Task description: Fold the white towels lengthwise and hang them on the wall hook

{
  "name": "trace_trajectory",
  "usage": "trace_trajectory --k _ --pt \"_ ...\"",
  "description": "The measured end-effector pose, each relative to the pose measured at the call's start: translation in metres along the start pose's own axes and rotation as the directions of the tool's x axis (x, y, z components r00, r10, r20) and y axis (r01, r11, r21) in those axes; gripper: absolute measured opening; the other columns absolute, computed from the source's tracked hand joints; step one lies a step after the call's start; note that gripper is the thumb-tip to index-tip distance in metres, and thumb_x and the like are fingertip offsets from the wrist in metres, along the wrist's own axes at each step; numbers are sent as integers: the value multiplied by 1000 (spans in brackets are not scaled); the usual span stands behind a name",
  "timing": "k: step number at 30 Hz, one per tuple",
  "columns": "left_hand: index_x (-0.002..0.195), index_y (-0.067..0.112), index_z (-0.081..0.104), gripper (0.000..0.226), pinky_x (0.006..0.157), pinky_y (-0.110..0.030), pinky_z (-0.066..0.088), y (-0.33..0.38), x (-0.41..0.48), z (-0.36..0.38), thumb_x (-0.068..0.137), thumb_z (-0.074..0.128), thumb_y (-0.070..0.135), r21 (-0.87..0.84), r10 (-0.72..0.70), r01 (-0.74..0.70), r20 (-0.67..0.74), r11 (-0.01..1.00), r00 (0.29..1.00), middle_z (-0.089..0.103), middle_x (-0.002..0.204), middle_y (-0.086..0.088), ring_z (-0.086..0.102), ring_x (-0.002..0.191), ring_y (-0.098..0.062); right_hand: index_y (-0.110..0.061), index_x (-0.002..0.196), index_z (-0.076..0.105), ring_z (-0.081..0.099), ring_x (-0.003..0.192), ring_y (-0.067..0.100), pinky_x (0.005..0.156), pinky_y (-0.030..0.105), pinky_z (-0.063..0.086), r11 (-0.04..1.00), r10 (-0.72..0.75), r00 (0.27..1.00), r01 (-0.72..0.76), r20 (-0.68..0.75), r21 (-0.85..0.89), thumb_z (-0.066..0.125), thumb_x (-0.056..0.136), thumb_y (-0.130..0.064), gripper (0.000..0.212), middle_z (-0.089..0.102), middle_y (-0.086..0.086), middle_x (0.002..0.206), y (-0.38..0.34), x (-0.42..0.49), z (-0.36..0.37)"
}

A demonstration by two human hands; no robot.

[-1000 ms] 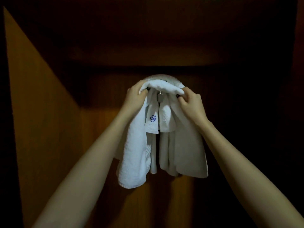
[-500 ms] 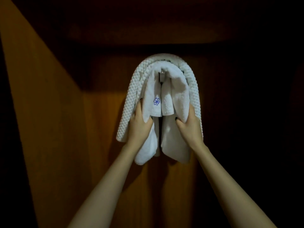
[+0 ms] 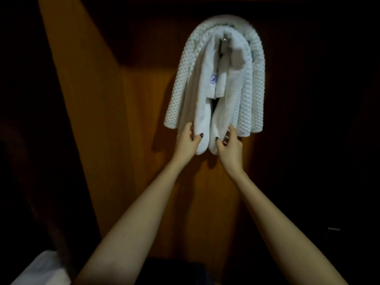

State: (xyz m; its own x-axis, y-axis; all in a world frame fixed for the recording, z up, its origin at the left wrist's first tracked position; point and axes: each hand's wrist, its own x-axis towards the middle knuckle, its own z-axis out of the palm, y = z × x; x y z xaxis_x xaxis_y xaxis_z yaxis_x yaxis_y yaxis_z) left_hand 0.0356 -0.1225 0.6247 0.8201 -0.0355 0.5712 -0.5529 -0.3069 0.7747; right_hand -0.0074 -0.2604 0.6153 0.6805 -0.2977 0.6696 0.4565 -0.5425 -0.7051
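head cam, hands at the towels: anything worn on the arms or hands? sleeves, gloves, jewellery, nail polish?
Both forearms are bare as far as the frame shows: no sleeves, gloves, watch or bracelet. The left hand and right hand are bare too, with no rings I can make out in the dim light. Only marking: dark nail polish, seen on the left thumbnail and right thumbnail.

Towels (image 3: 257, 79) (image 3: 201, 112) (image 3: 218, 87) x3, hands (image 3: 188, 144) (image 3: 231, 149) x2, hook (image 3: 225, 39) x1.
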Motion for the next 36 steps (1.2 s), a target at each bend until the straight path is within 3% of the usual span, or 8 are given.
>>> trace_trajectory --k 2,4,8,16,21,24,30,36 --pt "132 14 47 43 87 -30 50 -13 -24 -19 92 60 19 13 -47 47 83 999 995 62 122 -7 61 107 -18 -15 144 38 61 98 4 88 28 52 995 95 995 -95 42 17 59 93 -18 54 64 -9 113 -5 -27 8" --pt "138 15 42 48 100 -38 46 -32 -56 -43 93 58 20 124 -55 36 150 992 987 55 134 -8 54 121 -22 -13 148 33 53 124 17 102 32 45 986 166 980 -164 108 -24 59 94 -18 61 55 4 138 -10 -61 21" --pt "144 28 32 51 109 -40 36 -78 -151 -112 97 50 28 436 -176 45 264 899 948 39 149 -1 39 135 -21 -11 152 26 34 142 24 116 37 30 958 279 896 -234 345 -167 58 96 -21 65 35 10 154 -25 -153 59" --pt "144 17 37 55 112 -38 31 -141 -395 -277 92 53 12 653 -465 209 246 728 851 41 148 -4 36 136 -24 -12 151 29 34 141 24 114 32 28 928 370 535 -180 759 -325 55 98 -16 59 35 9 154 -62 -373 137" --pt "143 14 40 56 112 -29 19 -170 -484 -348 89 55 10 732 -605 338 125 592 787 37 151 -8 32 139 -23 -11 144 43 49 128 28 103 34 41 951 304 330 -48 894 -306 54 95 -8 50 48 12 142 -85 -466 188" --pt "144 10 38 58 112 -28 20 -197 -510 -379 89 56 10 741 -648 398 65 541 759 37 150 -10 32 139 -25 -7 144 42 47 129 33 105 39 41 961 267 233 4 935 -275 51 95 -6 49 47 17 142 -88 -495 227" --pt "144 9 37 60 111 -31 24 -283 -515 -433 91 60 19 710 -726 517 -12 478 688 38 150 -10 35 137 -26 -7 147 38 45 132 32 108 36 38 963 265 102 23 959 -269 53 96 -11 53 47 16 143 -68 -517 338" --pt "143 17 35 63 111 -38 32 -423 -459 -483 89 61 35 694 -781 584 -51 420 623 39 148 -9 37 135 -26 -15 150 33 43 134 29 108 33 34 941 336 54 31 940 -338 57 96 -16 60 43 13 147 -23 -515 484"
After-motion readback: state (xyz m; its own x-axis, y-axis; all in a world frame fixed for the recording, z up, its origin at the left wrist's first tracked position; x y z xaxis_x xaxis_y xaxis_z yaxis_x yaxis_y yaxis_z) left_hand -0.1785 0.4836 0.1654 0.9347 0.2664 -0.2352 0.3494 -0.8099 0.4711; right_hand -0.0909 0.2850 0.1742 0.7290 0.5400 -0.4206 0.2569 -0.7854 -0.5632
